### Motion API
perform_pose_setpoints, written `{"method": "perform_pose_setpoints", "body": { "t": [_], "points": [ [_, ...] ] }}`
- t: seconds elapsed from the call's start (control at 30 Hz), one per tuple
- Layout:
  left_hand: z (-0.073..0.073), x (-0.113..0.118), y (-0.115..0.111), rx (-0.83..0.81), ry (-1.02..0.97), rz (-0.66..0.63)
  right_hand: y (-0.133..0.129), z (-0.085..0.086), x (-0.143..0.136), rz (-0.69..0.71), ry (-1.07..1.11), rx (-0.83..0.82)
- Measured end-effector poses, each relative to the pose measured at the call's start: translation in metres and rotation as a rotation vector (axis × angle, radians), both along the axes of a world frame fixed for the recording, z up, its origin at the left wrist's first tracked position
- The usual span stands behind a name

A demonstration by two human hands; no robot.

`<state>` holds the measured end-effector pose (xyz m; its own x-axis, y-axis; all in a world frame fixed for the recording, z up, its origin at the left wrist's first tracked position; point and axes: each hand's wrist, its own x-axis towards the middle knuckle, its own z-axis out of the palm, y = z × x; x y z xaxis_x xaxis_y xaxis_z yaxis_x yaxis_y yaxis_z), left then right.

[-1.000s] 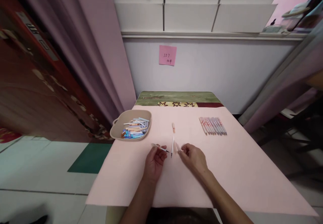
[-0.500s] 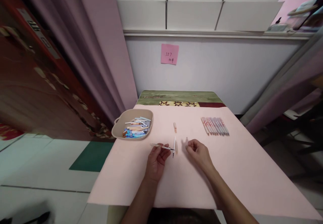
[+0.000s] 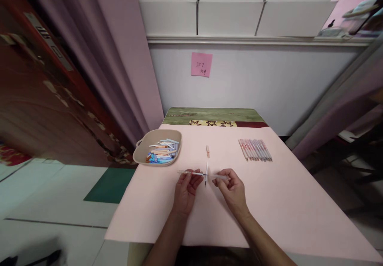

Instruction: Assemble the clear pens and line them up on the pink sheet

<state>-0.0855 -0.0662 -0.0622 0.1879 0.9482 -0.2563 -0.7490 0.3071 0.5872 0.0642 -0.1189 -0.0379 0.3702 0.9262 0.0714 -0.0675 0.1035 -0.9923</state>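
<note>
My left hand (image 3: 186, 188) pinches a clear pen barrel (image 3: 182, 172), and a white refill with a dark tip sticks out of its right end. In my right hand (image 3: 231, 186) is a translucent pen tube (image 3: 220, 176), lying level and pointing left at the refill's tip. A small gap seems to remain between the two pieces. Between my hands, on the pink sheet, a loose white refill (image 3: 206, 170) lies lengthwise with its dark tip toward me. Farther back is a small peach-coloured pen part (image 3: 207, 151).
At the left edge stands a beige basket (image 3: 143, 144) full of pen parts in white, blue and orange. A neat row of several pens (image 3: 255, 150) lies on the right. A pink note (image 3: 201, 64) is stuck to the wall behind the table.
My right hand has turned the translucent tube from upright to level and brought it left toward the refill's tip. My left hand has levelled its pen barrel slightly.
</note>
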Motion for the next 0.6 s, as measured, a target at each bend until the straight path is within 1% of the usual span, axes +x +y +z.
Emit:
{"method": "perform_pose_setpoints", "body": {
  "t": [0.1,0.23,0.6],
  "points": [
    [0.0007,0.0007,0.0,-0.004,0.008,0.002,0.0001,-0.0037,-0.0012,0.01,-0.005,0.021],
    [0.0003,0.001,0.0002,-0.004,0.008,-0.001,0.0017,-0.0062,-0.0022,0.02,-0.004,0.004],
    [0.0005,0.0009,-0.0005,0.021,0.017,-0.016,0.0023,-0.0025,-0.0033,0.054,-0.011,0.01]
  ]
}}
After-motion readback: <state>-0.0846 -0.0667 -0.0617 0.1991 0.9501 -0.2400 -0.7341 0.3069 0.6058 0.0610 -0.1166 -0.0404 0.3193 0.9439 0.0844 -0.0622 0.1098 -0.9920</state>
